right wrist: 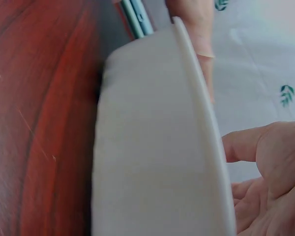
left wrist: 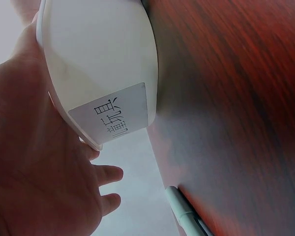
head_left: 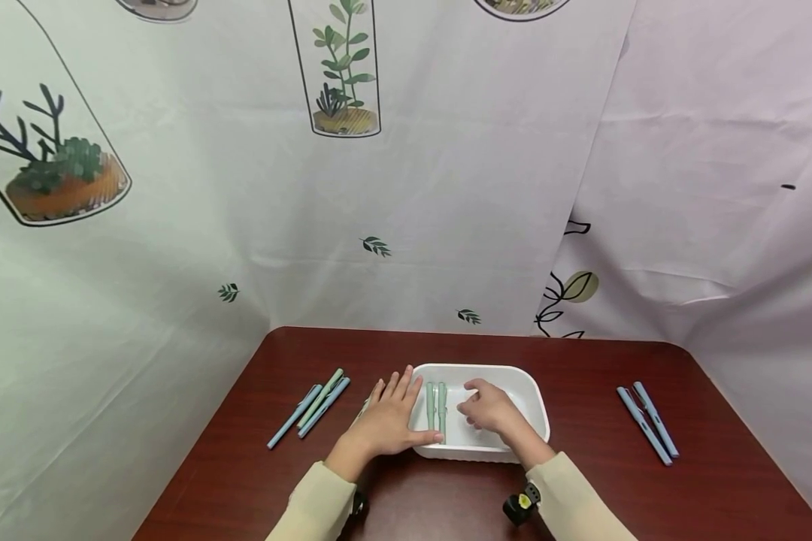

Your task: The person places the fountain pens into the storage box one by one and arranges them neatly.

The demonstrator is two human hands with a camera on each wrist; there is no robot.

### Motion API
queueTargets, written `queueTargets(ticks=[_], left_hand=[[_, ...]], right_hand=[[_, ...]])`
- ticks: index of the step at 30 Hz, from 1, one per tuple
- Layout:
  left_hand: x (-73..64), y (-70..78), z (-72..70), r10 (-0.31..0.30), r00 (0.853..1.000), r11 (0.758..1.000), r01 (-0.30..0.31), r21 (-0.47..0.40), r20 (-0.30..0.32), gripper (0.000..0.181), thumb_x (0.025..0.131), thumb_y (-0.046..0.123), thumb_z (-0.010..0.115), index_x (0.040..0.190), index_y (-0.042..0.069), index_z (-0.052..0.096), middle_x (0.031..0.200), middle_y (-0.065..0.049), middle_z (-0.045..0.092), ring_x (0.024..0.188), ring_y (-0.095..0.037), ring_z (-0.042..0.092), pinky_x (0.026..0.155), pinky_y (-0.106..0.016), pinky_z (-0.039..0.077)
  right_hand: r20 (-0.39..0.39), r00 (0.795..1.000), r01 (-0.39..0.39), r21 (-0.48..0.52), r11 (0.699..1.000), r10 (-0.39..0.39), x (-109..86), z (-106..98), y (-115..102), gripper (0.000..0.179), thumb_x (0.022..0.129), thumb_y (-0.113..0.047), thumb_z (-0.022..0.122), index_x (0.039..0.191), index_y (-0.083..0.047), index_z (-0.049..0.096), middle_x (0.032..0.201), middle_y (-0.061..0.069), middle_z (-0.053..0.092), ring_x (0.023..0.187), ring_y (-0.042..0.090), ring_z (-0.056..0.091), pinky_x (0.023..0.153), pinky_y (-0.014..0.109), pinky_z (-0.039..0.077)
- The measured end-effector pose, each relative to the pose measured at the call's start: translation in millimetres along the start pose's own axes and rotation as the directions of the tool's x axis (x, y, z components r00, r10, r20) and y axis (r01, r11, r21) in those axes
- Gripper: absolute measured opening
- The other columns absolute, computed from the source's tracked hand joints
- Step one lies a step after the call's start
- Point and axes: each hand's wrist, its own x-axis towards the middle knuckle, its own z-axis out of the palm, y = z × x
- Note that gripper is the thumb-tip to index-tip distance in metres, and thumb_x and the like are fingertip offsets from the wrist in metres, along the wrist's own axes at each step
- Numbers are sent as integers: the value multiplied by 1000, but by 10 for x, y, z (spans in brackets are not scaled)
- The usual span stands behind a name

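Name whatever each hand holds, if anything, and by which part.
Nothing is visibly held: the left hand lies spread over the left rim of the white tray, and the right hand, above the tray, appears empty.

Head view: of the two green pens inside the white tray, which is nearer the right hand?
The right-side green pen, just left of the right hand; the left-side green pen lies beyond it, farther from that hand.

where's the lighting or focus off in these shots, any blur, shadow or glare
Head: fairly even light, tray outline clear; left wrist: label sharp enough to see its characters, but the left hand looks dim and shadow darkens the table beside the tray; right wrist: tray's base edge blurred, pale sheen at lower left.
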Motion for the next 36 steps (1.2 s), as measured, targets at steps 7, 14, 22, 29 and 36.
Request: queueTargets(ticks=[7,14,22,29,36], left_hand=[[6,-12,11,-6,1000,1000,6,-7,6,112,83,81,56,162,9,24,169,-15,13,153,-40,19,122,-59,16],[14,-24,27,5,1000,1000,-5,-1,2,111,83,80,56,162,9,23,169,-16,13,153,-40,19,122,-60,16],[11,-20,21,6,1000,1000,-6,-15,0,111,83,79,58,162,9,24,169,-17,14,153,-40,19,122,-60,16],[11,-18,10,8,1000,1000,-8,-11,2,111,83,80,57,162,9,24,169,-17,14,153,-40,19,122,-60,16],[22,-26,18,12,1000,1000,-12,-9,-1,110,84,79,57,162,9,25,169,-17,14,153,-40,19,121,-60,16]], right_hand=[[-71,997,35,-58,998,-39,-108,-244,10,45,90,-13,70,132,3,60,99,8,71,79,19,66,65,32,52],[-101,994,51,-2,999,-51,-241,-517,37,46,93,-13,70,134,4,58,115,17,69,101,29,67,79,41,57],[-121,992,36,18,999,-34,-347,-774,129,50,95,-15,68,139,4,53,129,25,62,116,40,61,89,46,56],[-127,992,15,7,1000,-14,-396,-953,268,54,97,-18,66,143,4,48,135,29,57,121,42,57,94,50,53],[-151,988,10,-49,999,-18,-434,-1134,439,60,98,-23,66,147,3,44,144,31,49,125,46,54,95,53,52]])
